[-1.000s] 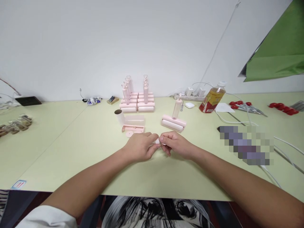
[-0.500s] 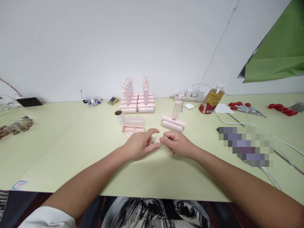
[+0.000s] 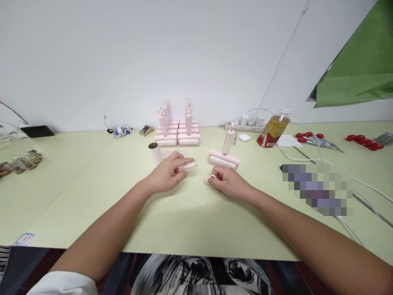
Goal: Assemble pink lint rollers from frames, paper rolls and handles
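Left hand [image 3: 167,174] is pinched on a thin clear tube [image 3: 188,166] just left of the pink lint roller [image 3: 224,159], right hand [image 3: 229,183] is closed on a tiny pink cap [image 3: 210,179] in front of it; looks like light, slick plastic, so I'd grip the tube mid-barrel.

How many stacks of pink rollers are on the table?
2: left stack and right stack, side by side at the back; more behind them may be hidden.

Left hand [image 3: 167,175] around a clear tube [image 3: 188,165], right hand [image 3: 230,183] on a small pink cap [image 3: 210,179]
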Demonstrator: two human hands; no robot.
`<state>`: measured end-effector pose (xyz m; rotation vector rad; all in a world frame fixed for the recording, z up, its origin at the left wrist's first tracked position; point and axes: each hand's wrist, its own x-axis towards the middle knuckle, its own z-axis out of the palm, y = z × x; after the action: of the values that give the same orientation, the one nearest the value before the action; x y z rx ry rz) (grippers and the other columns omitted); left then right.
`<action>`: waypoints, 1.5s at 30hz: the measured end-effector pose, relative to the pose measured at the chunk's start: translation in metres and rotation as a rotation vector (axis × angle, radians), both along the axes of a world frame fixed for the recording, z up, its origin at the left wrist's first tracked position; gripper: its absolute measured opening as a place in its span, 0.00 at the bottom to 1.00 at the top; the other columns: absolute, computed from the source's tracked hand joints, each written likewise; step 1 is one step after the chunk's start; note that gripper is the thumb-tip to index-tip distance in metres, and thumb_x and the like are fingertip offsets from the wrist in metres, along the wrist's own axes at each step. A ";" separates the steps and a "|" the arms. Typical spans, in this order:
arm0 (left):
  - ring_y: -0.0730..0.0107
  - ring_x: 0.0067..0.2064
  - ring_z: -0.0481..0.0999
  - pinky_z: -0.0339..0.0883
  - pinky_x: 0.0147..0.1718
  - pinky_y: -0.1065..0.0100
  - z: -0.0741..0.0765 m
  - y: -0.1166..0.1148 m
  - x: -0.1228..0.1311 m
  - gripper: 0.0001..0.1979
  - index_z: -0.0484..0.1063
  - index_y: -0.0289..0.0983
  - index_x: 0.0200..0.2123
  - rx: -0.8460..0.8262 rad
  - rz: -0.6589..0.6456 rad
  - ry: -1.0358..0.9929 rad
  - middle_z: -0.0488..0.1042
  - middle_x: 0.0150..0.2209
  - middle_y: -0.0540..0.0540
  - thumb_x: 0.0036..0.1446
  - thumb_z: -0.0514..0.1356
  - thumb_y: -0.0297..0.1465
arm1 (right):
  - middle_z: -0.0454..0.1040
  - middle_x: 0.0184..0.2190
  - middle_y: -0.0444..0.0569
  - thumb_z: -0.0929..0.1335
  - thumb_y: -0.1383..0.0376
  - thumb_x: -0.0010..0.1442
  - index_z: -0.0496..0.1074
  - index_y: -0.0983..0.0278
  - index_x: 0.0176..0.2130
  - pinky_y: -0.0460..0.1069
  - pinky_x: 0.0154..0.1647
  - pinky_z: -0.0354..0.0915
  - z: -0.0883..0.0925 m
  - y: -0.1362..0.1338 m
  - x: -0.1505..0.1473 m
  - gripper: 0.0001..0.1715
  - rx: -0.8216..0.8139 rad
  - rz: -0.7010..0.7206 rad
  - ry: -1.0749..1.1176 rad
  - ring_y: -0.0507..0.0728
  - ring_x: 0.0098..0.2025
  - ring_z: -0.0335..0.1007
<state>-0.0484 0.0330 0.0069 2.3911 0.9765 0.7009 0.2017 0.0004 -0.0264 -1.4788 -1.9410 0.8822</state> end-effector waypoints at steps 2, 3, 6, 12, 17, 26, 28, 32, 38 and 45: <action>0.69 0.39 0.72 0.69 0.38 0.66 0.002 -0.002 -0.001 0.22 0.65 0.43 0.58 -0.037 -0.010 0.000 0.69 0.46 0.44 0.61 0.57 0.34 | 0.55 0.20 0.38 0.67 0.58 0.54 0.55 0.61 0.23 0.46 0.24 0.47 -0.001 0.001 0.001 0.18 0.020 -0.007 0.002 0.50 0.24 0.51; 0.69 0.39 0.72 0.69 0.38 0.66 0.003 -0.002 -0.001 0.22 0.64 0.42 0.57 -0.069 -0.003 -0.020 0.70 0.46 0.44 0.59 0.58 0.34 | 0.56 0.20 0.38 0.67 0.58 0.54 0.55 0.61 0.23 0.46 0.24 0.48 -0.001 0.002 0.001 0.18 0.023 -0.011 0.007 0.49 0.24 0.51; 0.72 0.35 0.72 0.69 0.36 0.67 0.004 -0.004 -0.001 0.18 0.66 0.39 0.49 -0.159 0.039 -0.085 0.72 0.44 0.46 0.55 0.62 0.34 | 0.56 0.20 0.38 0.67 0.57 0.55 0.60 0.62 0.24 0.46 0.23 0.48 -0.001 0.002 0.001 0.15 0.018 -0.020 0.049 0.49 0.24 0.51; 0.68 0.40 0.76 0.71 0.39 0.66 0.005 -0.005 0.002 0.25 0.64 0.40 0.50 -0.264 0.042 -0.226 0.76 0.43 0.45 0.51 0.67 0.35 | 0.57 0.19 0.38 0.66 0.58 0.56 0.67 0.64 0.26 0.46 0.23 0.48 0.002 0.000 -0.001 0.12 0.000 -0.038 0.087 0.49 0.23 0.51; 0.71 0.34 0.76 0.70 0.34 0.68 0.001 -0.008 0.006 0.29 0.62 0.41 0.52 -0.310 0.037 -0.280 0.77 0.39 0.45 0.49 0.68 0.38 | 0.58 0.20 0.38 0.66 0.59 0.56 0.70 0.64 0.28 0.46 0.23 0.48 0.001 -0.002 -0.003 0.11 -0.001 -0.009 0.104 0.49 0.23 0.52; 0.71 0.32 0.71 0.65 0.31 0.69 -0.019 -0.011 0.021 0.25 0.66 0.41 0.49 -0.143 0.015 -0.058 0.74 0.34 0.50 0.50 0.67 0.43 | 0.64 0.21 0.40 0.67 0.60 0.56 0.73 0.65 0.30 0.45 0.24 0.50 0.000 -0.007 -0.009 0.10 -0.035 0.109 0.109 0.49 0.24 0.56; 0.72 0.31 0.70 0.63 0.28 0.70 -0.022 -0.013 0.025 0.22 0.67 0.40 0.45 -0.207 -0.001 -0.073 0.72 0.33 0.51 0.49 0.67 0.42 | 0.66 0.21 0.41 0.68 0.60 0.56 0.73 0.65 0.31 0.45 0.24 0.51 -0.001 -0.008 -0.010 0.10 -0.055 0.128 0.103 0.49 0.24 0.57; 0.74 0.27 0.66 0.59 0.25 0.72 -0.029 -0.015 0.029 0.11 0.68 0.37 0.31 -0.342 -0.067 -0.052 0.67 0.26 0.53 0.50 0.65 0.36 | 0.70 0.24 0.43 0.68 0.59 0.55 0.74 0.65 0.33 0.45 0.26 0.55 -0.004 -0.008 -0.010 0.11 -0.085 0.149 0.078 0.51 0.26 0.62; 0.74 0.27 0.63 0.56 0.25 0.72 -0.034 -0.018 0.035 0.06 0.70 0.37 0.31 -0.325 -0.059 -0.083 0.64 0.25 0.53 0.51 0.61 0.34 | 0.73 0.27 0.44 0.68 0.61 0.56 0.73 0.64 0.35 0.45 0.27 0.58 -0.004 -0.009 -0.009 0.09 -0.096 0.215 0.101 0.52 0.28 0.65; 0.75 0.26 0.60 0.53 0.24 0.71 -0.020 -0.017 0.032 0.11 0.60 0.37 0.22 -0.310 -0.001 -0.064 0.60 0.22 0.54 0.49 0.61 0.32 | 0.77 0.33 0.44 0.67 0.64 0.57 0.70 0.61 0.45 0.45 0.27 0.58 -0.007 -0.010 -0.009 0.14 -0.088 0.258 0.083 0.51 0.27 0.66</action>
<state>-0.0164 0.0159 -0.0130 2.0882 0.9789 0.5747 0.1932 -0.0099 -0.0339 -1.2345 -2.0847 1.1362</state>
